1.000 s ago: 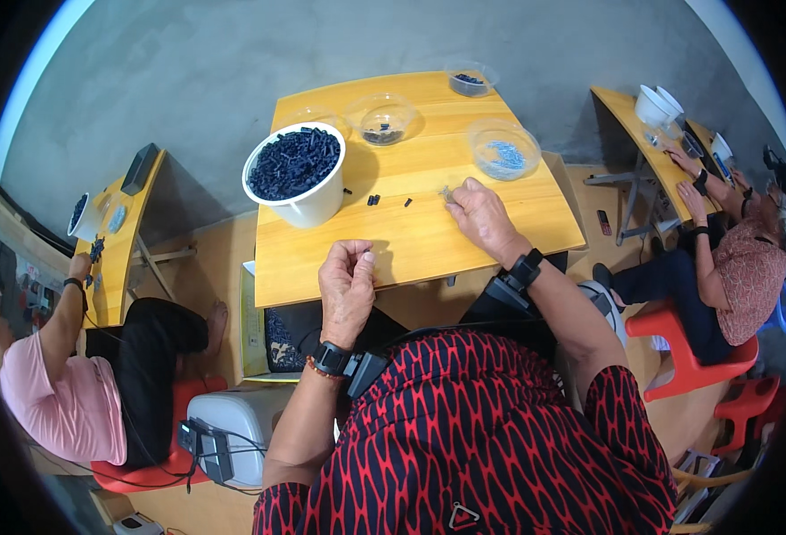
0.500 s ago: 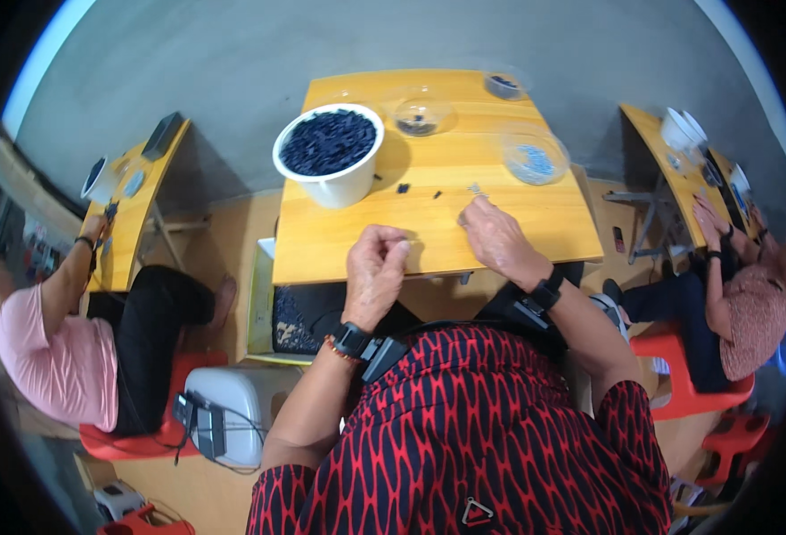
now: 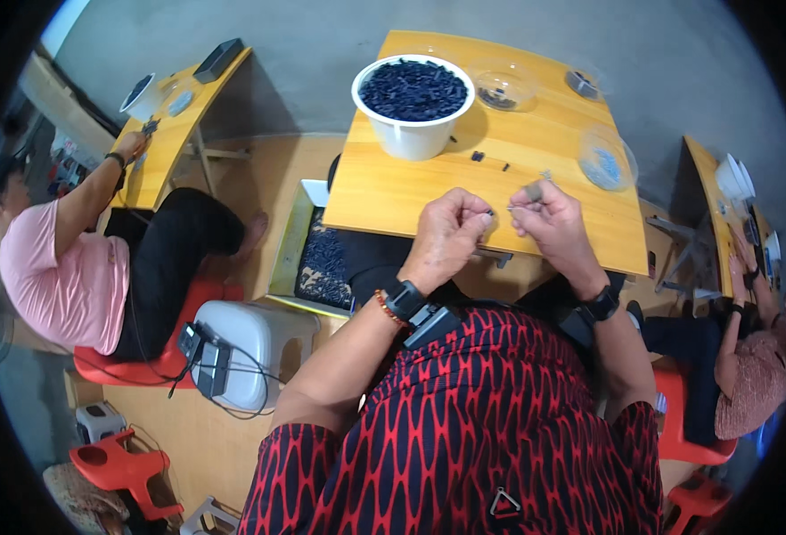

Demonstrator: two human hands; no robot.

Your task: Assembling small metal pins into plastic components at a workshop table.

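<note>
L side of yellow wooden tbl (image 3: 371, 201): round white plastic bucket (image 3: 413, 141), full w/ small black pieces (image 3: 413, 87). Next, L hand (image 3: 449, 236), half-curled, thumb + index pinching a tiny dark piece (image 3: 489, 212), kind unclear. R hand (image 3: 553, 227) faces it, tips just apart, fingers curled, thumb + index gripping a thin pale sliver (image 3: 512, 208), nr tbl's front edge. R side: round clear plastic bowl (image 3: 599, 139) w/ pale-blue bits (image 3: 603, 168).
</note>
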